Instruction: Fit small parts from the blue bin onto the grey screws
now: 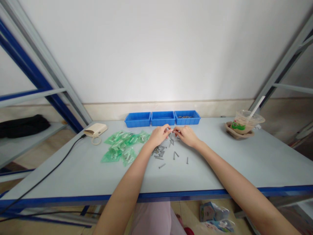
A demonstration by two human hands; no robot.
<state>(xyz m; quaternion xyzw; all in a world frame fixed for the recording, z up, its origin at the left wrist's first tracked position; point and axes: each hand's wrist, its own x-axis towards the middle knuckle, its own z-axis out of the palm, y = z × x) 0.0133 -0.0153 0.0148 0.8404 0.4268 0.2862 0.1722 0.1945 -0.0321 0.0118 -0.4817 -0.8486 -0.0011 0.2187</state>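
Observation:
My left hand (pixel 159 135) and my right hand (pixel 186 135) are close together over the middle of the table, fingertips nearly meeting. Both are closed in a pinch. A tiny pale item seems to be between the fingertips, too small to name. Just below my hands, several grey screws (pixel 171 141) lie scattered. A denser pile of screws (pixel 159 151) sits beside my left forearm, partly hidden by it. Single screws (pixel 187 160) lie nearer the front. To the left is a heap of green plastic bags (pixel 122 143) with small parts inside.
Three blue bins (pixel 162 118) stand in a row against the wall; the right bin (pixel 187 121) holds small metal pieces. At left a cream box-shaped device (pixel 99 128) has a black cable (pixel 56 169). A drink cup (pixel 241 123) sits in a cardboard holder (pixel 236 133) at right.

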